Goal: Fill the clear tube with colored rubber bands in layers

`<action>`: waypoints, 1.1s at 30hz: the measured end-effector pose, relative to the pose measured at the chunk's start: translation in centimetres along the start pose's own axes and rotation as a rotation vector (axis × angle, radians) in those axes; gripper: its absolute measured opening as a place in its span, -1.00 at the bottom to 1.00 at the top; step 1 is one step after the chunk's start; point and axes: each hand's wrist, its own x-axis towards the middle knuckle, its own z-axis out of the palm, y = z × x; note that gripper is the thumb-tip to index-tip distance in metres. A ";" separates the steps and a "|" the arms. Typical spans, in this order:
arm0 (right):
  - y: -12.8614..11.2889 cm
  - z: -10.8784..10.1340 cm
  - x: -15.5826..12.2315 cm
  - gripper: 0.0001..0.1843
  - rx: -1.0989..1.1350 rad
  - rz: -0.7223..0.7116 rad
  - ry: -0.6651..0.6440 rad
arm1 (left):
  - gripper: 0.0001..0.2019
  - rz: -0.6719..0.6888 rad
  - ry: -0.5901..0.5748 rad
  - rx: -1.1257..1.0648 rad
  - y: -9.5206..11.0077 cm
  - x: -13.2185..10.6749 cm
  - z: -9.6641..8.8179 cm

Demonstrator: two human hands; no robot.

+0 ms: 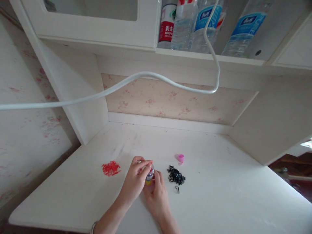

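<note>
My right hand point(158, 193) is wrapped round a small clear bottle point(149, 176), with a yellow and blue patch low on it. Over the top of the bottle, my left hand point(136, 177) is closed, its thumb and fingertips pinching a small red band. Left of my hands lies a loose pile of red rubber bands point(110, 168). To their right is a heap of black rubber bands point(175, 175), with a single black band point(177, 189) just in front of it. A pink cap point(180, 158) sits behind the black heap.
The white desk point(214, 195) has raised side panels and a back ledge. A white cable point(146, 74) hangs across the view above it. Overhead, a shelf holds several plastic bottles point(204, 26) beside a cabinet door point(97, 29).
</note>
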 end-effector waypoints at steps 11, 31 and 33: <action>0.1 -0.1 -0.2 -0.66 -0.103 0.011 0.019 | -0.68 0.103 0.195 0.329 -3.6 0.7 -5.5; 0.8 0.6 -0.1 -0.62 -0.091 0.025 0.088 | -0.74 0.262 0.274 1.051 -12.5 -1.4 -13.0; 0.5 0.5 0.0 -0.63 -0.087 0.021 0.094 | -0.73 0.289 0.307 1.013 -12.8 -1.3 -13.3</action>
